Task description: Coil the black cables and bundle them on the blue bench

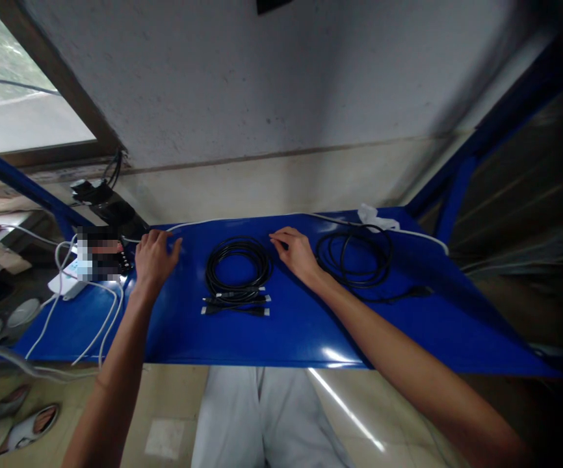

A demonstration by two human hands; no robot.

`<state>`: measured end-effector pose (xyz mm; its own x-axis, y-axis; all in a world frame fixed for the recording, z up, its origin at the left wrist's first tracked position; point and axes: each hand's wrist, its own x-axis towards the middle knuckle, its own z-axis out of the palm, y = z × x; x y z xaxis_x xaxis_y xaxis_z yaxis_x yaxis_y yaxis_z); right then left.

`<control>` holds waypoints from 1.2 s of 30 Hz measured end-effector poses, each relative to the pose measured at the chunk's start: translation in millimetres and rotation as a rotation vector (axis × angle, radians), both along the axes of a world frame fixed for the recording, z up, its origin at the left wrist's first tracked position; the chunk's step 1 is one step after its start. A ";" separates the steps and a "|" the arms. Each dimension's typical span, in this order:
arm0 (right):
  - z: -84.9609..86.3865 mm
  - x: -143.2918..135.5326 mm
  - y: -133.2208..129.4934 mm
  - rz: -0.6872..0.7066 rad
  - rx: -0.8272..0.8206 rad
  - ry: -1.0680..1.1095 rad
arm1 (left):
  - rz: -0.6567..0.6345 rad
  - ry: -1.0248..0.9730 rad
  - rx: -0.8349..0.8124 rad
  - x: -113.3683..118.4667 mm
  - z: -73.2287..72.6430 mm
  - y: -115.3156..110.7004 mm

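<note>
A black cable (238,260) lies coiled on the blue tabletop (272,341). Its connector ends, with small white tags, lie along the near side of the coil. To the left of this coil is my left hand (156,257), palm down, fingers bent a little and thumb held apart, with nothing in it. My right hand (295,252) is by the coil's right edge, its fingertips drawn together; no object shows between them. A second, looser black cable coil (354,257) lies right of my right hand, with a dark plug (418,291) at its end.
At the left, a white power strip (69,279) with trailing white cords sits near a dark bottle (116,209). Crumpled white plastic (376,218) lies at the back right. Blue frame bars (457,188) rise at both sides, and a wall (262,188) stands behind.
</note>
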<state>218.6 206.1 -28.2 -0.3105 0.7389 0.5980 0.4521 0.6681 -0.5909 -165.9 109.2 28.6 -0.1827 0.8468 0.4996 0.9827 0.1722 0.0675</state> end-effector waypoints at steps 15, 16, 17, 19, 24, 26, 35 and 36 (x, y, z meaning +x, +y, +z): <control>6.2 2.0 -8.6 -0.028 -0.010 -0.228 | -0.242 -0.316 0.081 68.3 -27.0 42.1; 7.1 2.0 -9.3 -0.028 -0.014 -0.228 | -0.250 -0.332 0.084 67.9 -27.5 41.0; 7.9 2.0 -9.8 -0.025 -0.017 -0.219 | -0.256 -0.344 0.086 67.8 -27.5 40.4; 9.4 2.1 -10.5 -0.017 -0.018 -0.182 | -0.261 -0.359 0.088 68.1 -26.8 40.5; 13.1 2.2 -12.3 -0.030 0.001 -0.104 | -0.267 -0.367 0.095 66.9 -27.8 42.4; 13.3 1.7 -13.1 -0.018 0.019 -0.093 | -0.271 -0.367 0.095 65.7 -29.7 43.0; 9.9 -2.1 -15.2 0.011 0.064 -0.112 | -0.274 -0.377 0.092 66.5 -29.9 41.9; 9.8 -2.3 -15.3 0.008 0.065 -0.110 | -0.274 -0.379 0.092 66.6 -29.6 41.6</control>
